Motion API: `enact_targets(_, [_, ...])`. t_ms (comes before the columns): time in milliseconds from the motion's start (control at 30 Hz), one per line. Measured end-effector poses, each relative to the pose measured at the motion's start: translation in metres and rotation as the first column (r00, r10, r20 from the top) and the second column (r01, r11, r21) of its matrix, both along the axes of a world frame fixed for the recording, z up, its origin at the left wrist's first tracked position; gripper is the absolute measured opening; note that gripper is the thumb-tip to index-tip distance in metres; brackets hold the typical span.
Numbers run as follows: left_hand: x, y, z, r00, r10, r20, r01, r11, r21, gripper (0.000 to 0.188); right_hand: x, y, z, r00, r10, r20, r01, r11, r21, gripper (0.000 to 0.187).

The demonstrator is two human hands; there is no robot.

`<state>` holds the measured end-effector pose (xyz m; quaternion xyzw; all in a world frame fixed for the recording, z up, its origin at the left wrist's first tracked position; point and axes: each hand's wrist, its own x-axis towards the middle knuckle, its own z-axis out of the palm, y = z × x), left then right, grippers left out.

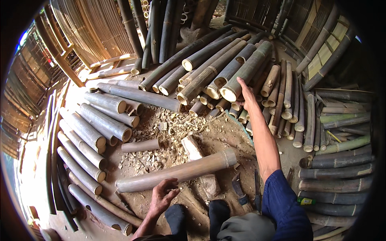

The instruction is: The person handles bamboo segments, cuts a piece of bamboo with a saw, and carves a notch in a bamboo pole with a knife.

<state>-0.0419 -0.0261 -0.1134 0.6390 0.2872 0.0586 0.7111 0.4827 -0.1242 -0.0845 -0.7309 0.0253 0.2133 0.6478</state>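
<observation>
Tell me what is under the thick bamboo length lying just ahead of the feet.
A pale wood chunk emerges beyond the bamboo length, and a wood block shows on its near side. Whether they join underneath, and anything else there, is covered.

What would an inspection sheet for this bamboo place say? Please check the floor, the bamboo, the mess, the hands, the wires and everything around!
Surface: brown dirt floor.
Job's things: large bamboo tube lying across a wood block; piled tube at the front of a heap.
Clutter: pale shavings scattered about; curved blade on the ground near the feet.
Left hand: holding nothing, near the large bamboo tube.
Right hand: at the piled tube's near end; firmness of grip unclear.
Cables: nothing seen.
Surroundings: bamboo stacks left and right; slatted panels behind.
</observation>
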Motion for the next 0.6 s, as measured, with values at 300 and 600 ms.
enact_targets(300, [0.067,-0.006,0.033,0.986,-0.067,0.151,0.092,0.981,-0.17,0.07,-0.01,-0.037,0.011,0.991,0.11,0.071,-0.129,0.918,0.375,0.086])
enact_targets(600, [0.098,-0.016,0.041,0.906,0.416,0.078,-0.181,0.548,-0.817,0.079,-0.274,-0.037,0.018,0.828,0.525,0.194,-0.543,0.67,0.506,0.103])
